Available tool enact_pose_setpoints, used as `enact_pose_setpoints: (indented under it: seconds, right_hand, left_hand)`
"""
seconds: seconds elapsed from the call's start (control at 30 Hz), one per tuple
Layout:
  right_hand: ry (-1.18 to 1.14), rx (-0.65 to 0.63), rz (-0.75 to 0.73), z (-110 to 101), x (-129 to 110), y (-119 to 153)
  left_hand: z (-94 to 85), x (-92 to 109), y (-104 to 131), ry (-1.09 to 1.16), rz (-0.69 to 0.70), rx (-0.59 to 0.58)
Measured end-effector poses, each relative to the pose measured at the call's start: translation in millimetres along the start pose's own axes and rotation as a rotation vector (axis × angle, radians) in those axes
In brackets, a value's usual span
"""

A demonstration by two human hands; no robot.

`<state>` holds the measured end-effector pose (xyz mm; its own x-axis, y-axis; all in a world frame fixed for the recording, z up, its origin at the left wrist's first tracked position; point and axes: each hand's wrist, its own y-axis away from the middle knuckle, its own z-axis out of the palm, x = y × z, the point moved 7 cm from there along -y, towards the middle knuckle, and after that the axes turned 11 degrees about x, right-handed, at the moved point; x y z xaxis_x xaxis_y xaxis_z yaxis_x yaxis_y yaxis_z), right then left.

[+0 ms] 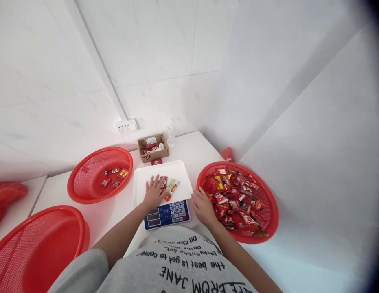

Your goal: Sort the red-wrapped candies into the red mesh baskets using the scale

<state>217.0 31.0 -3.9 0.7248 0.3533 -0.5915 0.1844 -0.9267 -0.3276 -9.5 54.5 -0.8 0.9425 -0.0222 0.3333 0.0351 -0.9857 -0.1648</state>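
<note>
A red packet (pixel 164 181), mid-frame on the white tray (pixel 178 171), is partly hidden by my loosely spread left hand (pixel 153 193), beside a yellow-and-white packet (pixel 172 187). My right hand (pixel 204 205), fingers extended, overlaps the filled basket (pixel 276 209); the lower-left basket (pixel 12 252) is cut off.

Packets (pixel 172 188) look glossy — the tray (pixel 174 172), smooth white plastic.

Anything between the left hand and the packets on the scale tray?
Nothing visible. The left hand is palm-down, partly over the packets on the white tray; the right hand is off to the side.
</note>
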Motion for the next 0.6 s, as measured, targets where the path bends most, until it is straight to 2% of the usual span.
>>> enact_pose_setpoints:
  seconds: [0.07, 0.13, 0.2, 0.23, 0.3, 0.47, 0.6]
  right_hand:
    - [-0.002, -0.012, 0.015, 0, 0, 0]
    - [-0.001, -0.029, 0.034, 0, 0, -1]
    - [-0.002, -0.037, 0.043, 0, 0, -1]
    - [-0.004, -0.036, 0.043, 0, 0, -1]
    - [-0.008, -0.03, 0.04, 0, 0, -1]
    - [-0.003, -0.021, 0.027, -2, -2, -1]
    - [0.017, -0.045, 0.02, -2, -4, -1]
  left_hand:
    - [-17.2, -23, 3, 0.054, -0.155, 0.152]
    - [-33.8, -55, 12, 0.19, -0.394, 0.292]
    - [-37.6, -87, 27, 0.427, -0.681, 0.319]
    - [-35.2, -98, 35, 0.544, -0.799, 0.29]
    - [-27.7, -109, 49, 0.715, -0.937, 0.187]
    - [-0.1, -101, 77, 1.18, -1.143, -0.085]
    - [8.3, -91, 76, 1.443, -1.097, -0.173]
